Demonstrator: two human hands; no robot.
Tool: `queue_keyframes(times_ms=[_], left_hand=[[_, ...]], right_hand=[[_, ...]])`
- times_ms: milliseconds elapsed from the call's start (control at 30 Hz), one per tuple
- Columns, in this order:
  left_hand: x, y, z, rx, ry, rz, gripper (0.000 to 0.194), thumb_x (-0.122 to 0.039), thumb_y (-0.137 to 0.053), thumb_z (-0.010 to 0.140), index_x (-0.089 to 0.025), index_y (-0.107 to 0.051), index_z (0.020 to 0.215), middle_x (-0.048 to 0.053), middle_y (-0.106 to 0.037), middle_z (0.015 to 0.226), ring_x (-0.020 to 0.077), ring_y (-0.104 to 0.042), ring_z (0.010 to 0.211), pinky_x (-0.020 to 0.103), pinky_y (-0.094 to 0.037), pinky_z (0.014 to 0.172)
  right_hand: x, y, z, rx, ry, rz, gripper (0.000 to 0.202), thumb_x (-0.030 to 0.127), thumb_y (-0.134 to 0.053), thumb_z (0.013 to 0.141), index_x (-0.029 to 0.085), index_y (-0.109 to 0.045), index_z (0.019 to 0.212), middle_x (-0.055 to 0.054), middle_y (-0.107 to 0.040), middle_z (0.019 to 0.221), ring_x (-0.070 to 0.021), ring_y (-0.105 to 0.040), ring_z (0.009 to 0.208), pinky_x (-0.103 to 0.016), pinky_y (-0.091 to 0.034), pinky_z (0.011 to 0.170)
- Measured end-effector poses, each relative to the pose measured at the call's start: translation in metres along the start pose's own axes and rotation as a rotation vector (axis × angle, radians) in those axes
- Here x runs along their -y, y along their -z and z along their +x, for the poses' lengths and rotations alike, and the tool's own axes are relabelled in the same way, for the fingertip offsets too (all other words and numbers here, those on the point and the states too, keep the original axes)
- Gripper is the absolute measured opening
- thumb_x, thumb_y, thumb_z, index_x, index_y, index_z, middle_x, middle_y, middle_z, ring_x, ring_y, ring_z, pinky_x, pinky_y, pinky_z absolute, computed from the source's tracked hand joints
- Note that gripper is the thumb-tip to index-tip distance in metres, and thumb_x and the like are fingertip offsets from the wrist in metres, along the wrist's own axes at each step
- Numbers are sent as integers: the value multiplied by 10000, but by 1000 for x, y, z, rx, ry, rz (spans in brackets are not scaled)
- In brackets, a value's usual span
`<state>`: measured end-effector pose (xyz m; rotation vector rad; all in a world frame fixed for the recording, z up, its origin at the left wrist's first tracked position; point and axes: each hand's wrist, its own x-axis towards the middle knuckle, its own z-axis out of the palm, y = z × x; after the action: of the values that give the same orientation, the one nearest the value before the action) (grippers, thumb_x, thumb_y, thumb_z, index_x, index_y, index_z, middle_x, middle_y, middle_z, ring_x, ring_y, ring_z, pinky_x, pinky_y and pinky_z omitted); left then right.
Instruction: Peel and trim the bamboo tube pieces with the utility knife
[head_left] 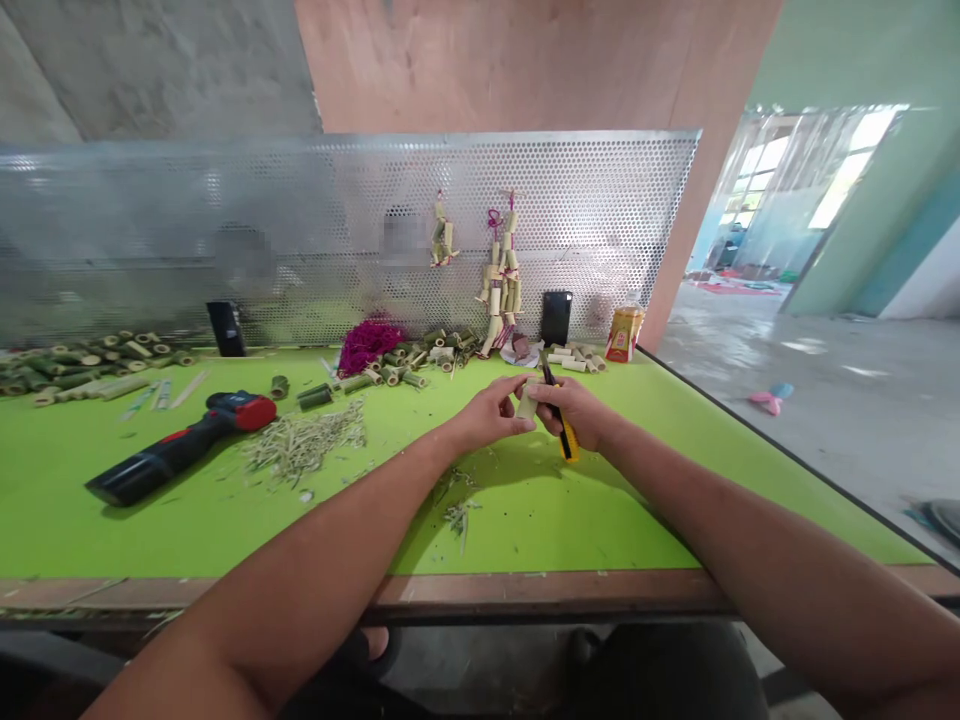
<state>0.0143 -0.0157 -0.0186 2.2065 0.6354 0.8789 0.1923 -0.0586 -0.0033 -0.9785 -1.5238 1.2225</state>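
Observation:
Above the green tabletop, my left hand (491,412) curls its fingers and thumb around a short pale bamboo piece (526,403). My right hand (576,408) is closed on a yellow and black utility knife (568,438), its handle pointing down toward me and its dark front end up beside the bamboo. The right thumb also touches the bamboo piece. Thin bamboo shavings (461,515) lie on the table below my left forearm.
A black and red power tool (184,445) lies at left beside a shavings pile (307,440). Cut bamboo pieces, purple string (369,347), black boxes and a red-gold container (624,334) line the back. Bamboo figures (502,275) hang on the perforated metal panel (330,240).

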Motion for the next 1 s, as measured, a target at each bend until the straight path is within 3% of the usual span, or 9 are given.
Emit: queue_keyframes(times_ms=[233,333,433,533,633,800,1000], left_hand=[[-9,3,0,-125,-31,222,743,-495,-757,598,-158,-509,1212,57,-522,998,96,-436,675,248,-424,598],[-12,8,-1,-193,30,235,683,-515,-741,611,-160,-521,1152,36,-534,915,101,-440,669,243,-400,580],[-16,10,-3,-199,84,243,655,-524,-734,612,-161,-516,1111,20,-548,846,107,-454,660,240,-386,569],[-21,11,-4,-182,94,259,609,-511,-735,609,-157,-515,1055,6,-549,783,110,-462,644,240,-377,556],[-23,11,-4,-165,83,295,591,-506,-733,604,-159,-517,1032,-6,-536,747,109,-455,626,241,-364,545],[-26,11,-5,-133,66,293,595,-514,-750,567,-163,-523,991,-5,-529,762,107,-451,633,240,-362,551],[-29,8,-4,-139,71,106,599,-470,-770,568,-170,-509,1017,13,-557,810,125,-501,673,250,-406,584]], right_hand=[[4,-2,-1,-1,5,-97,390,570,-525,810,188,-518,733,65,-431,460,-72,-338,360,-214,-280,385],[6,2,-1,-157,34,-168,403,569,-434,855,188,-559,898,71,-426,474,-90,-333,373,-226,-307,402],[6,7,2,-303,60,-528,250,395,-530,809,171,-613,883,21,-539,576,-101,-412,461,-227,-341,465],[2,7,5,-233,76,-940,144,228,-556,723,162,-647,811,-38,-635,712,-125,-495,579,-229,-344,530],[-1,3,5,-158,90,-1131,182,201,-526,705,169,-656,828,-47,-652,744,-134,-503,605,-232,-311,531],[-3,3,5,-152,91,-1202,175,209,-497,721,178,-647,806,-39,-641,717,-129,-475,576,-232,-279,507],[3,10,9,-184,83,-1204,187,223,-466,780,160,-640,755,-53,-630,687,-125,-473,558,-235,-292,513]])
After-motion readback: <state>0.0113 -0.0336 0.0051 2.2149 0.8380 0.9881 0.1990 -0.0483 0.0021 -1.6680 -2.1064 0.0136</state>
